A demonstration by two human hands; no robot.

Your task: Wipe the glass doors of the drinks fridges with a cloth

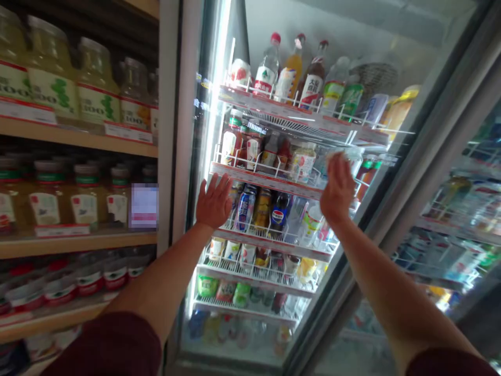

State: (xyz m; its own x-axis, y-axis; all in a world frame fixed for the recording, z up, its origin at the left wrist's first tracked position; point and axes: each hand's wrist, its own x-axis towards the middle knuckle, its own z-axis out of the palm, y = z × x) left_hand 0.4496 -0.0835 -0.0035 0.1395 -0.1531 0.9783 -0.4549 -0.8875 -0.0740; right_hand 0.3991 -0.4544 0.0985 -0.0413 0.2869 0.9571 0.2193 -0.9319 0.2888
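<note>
My left hand [213, 201] is open with its fingers spread, in front of the left part of a glass-fronted drinks cooler [183, 313]. It appears flat against the glass, though contact is hard to judge. Higher up and to the right, my right hand [338, 190] is raised before the cooler's right side. Motion smears its fingers, and a pale patch shows at their tips; whether it holds anything is unclear. Between the hands, behind the glass, stand a blue can [246, 209] and a dark Pepsi bottle [279, 215] on a wire shelf.
Upper cooler shelves carry bottles, including an orange drink [290, 73] and a red-capped clear bottle [267, 68]. On the left, a wooden rack [78, 138] holds large juice bottles [96, 78] and a small blurred screen [144, 206]. Another stocked cooler [450, 230] stands at right.
</note>
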